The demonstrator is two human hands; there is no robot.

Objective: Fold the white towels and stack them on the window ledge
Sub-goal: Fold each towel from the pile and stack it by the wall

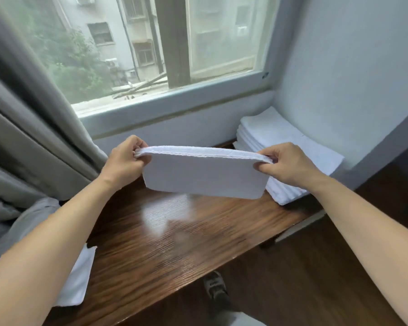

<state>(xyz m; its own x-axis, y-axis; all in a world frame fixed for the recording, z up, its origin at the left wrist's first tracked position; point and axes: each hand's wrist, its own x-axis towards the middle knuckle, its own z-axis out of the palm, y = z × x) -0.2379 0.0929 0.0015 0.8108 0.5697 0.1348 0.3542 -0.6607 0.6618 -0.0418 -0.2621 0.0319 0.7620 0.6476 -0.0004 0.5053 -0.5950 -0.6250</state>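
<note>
A folded white towel (204, 176) hangs in the air above the dark wooden window ledge (174, 243). My left hand (125, 161) pinches its upper left corner and my right hand (285, 164) pinches its upper right corner, so the top edge is stretched flat between them. A stack of several folded white towels (280, 142) lies on the ledge in the right corner against the wall, just behind my right hand. Another white towel (77, 276) lies at the ledge's left end, partly hidden under my left forearm.
A grey curtain (33, 137) hangs at the left and bunches onto the ledge. The window (151, 55) and its sill run across the back. A white wall (351, 78) closes the right side. Below the ledge's front edge a shoe (214, 285) shows on the floor.
</note>
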